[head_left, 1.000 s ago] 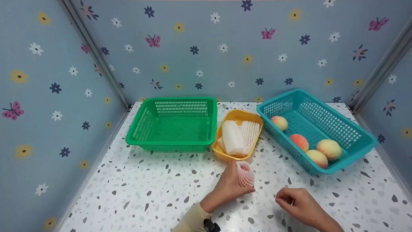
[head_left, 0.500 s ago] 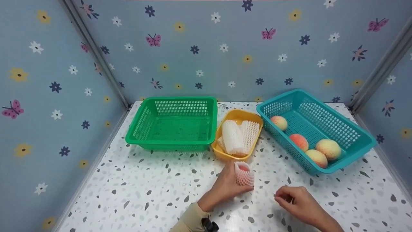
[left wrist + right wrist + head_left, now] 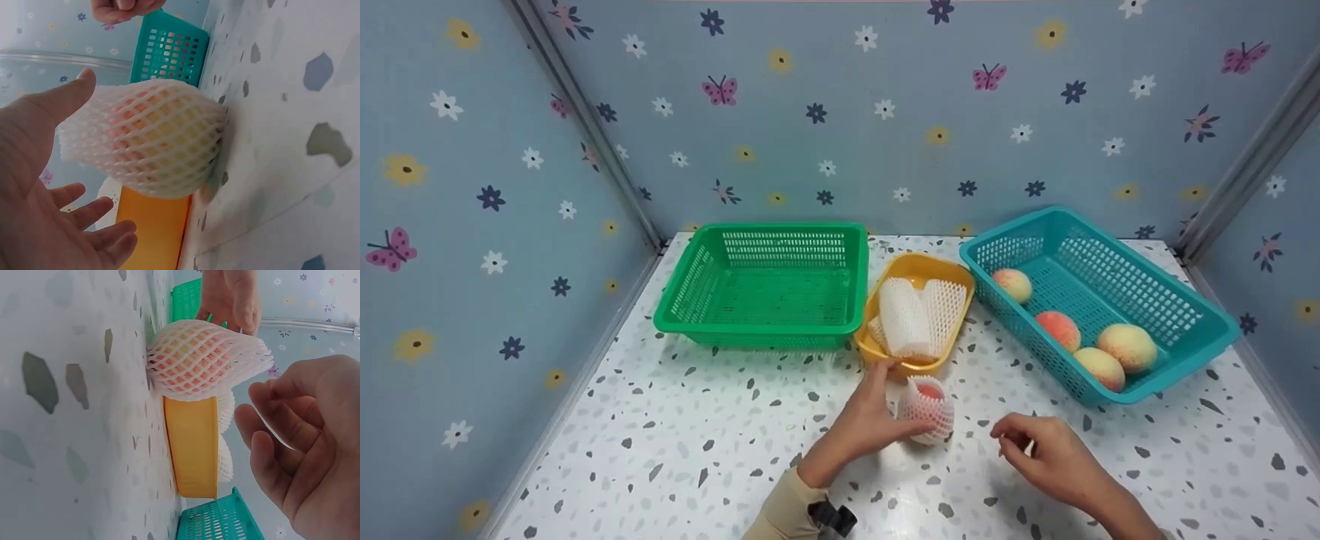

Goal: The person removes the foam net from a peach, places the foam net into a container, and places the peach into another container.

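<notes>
A peach in a white foam net sleeve (image 3: 926, 412) stands upright on the speckled table, its red top showing through the sleeve's open end. My left hand (image 3: 862, 420) is spread just left of it, thumb in front and fingers behind. In the left wrist view the fingers (image 3: 93, 214) are apart from the foam net; whether the thumb touches it I cannot tell. To the right of the peach, my right hand (image 3: 1054, 457) hovers with loosely bent fingers and holds nothing. The right wrist view shows a gap between this hand (image 3: 315, 433) and the netted peach (image 3: 197, 360).
Behind the peach is a yellow bin (image 3: 919, 367) with several white foam nets (image 3: 905, 319). An empty green basket (image 3: 765, 330) stands at the back left. At the back right, a teal basket (image 3: 1177, 375) contains several peaches (image 3: 1126, 347). Patterned walls enclose the table.
My left hand has let go of the netted peach and drawn back to the left, its fingers spreading. The right hand has shifted slightly up and left.
</notes>
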`<state>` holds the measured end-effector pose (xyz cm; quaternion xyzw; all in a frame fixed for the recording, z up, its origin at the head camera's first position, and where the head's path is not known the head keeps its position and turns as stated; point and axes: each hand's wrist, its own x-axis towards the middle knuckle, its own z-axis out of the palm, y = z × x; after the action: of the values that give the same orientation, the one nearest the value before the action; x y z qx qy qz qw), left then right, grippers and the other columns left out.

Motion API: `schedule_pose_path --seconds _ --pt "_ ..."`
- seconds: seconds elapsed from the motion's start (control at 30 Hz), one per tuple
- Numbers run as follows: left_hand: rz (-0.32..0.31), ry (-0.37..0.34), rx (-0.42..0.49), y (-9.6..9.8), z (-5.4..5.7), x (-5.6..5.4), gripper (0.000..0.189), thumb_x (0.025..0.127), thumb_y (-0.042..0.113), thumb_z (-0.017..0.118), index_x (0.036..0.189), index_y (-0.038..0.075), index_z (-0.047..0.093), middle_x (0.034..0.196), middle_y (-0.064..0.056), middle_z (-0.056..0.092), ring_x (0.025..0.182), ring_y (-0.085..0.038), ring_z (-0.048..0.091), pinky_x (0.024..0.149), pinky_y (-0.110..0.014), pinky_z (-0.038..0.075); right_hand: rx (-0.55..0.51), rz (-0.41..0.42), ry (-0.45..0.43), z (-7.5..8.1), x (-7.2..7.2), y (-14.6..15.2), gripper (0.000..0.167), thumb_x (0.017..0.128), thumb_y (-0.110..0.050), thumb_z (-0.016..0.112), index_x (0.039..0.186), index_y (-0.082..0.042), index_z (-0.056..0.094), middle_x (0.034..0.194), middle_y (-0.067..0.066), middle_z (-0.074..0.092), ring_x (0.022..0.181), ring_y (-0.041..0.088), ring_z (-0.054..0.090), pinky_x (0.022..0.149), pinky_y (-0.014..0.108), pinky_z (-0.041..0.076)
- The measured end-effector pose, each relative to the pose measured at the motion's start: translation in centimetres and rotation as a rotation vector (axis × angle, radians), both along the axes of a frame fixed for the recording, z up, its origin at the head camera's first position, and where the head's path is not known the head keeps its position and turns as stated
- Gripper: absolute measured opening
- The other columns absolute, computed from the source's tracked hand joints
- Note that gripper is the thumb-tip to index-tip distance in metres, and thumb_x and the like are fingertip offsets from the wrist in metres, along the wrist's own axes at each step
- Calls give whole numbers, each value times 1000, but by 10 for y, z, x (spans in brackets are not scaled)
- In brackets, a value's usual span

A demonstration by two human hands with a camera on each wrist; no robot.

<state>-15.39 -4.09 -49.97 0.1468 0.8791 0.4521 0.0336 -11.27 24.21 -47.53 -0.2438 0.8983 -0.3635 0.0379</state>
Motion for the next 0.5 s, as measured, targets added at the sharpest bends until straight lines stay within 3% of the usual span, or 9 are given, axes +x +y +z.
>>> schedule_pose_path --seconds 0.17,0.33,0.5 --pt "-9 -54 48 -18 8 2 95 69 60 80 143 19 37 140 -6 45 130 -25 42 102 -47 38 1 -25 74 6 -4 -5 27 87 2 66 98 -23 68 85 -14 64 72 4 57 55 25 49" --pt "-40 -84 158 -31 9 2 68 90 52 63 141 13 40 134 -8 49 124 -25 46 101 -46 40 4 -35 190 12 -8 -12 32 84 0 70 102 -27 66 98 -16 62 86 4 58 62 27 53" --pt "-47 -84 221 -36 6 2 52 103 40 46 141 4 42 126 -9 53 117 -22 53 98 -43 44 25 -5 310 16 -14 -21 36 81 -4 75 110 -23 66 114 -9 60 104 8 56 81 36 54"
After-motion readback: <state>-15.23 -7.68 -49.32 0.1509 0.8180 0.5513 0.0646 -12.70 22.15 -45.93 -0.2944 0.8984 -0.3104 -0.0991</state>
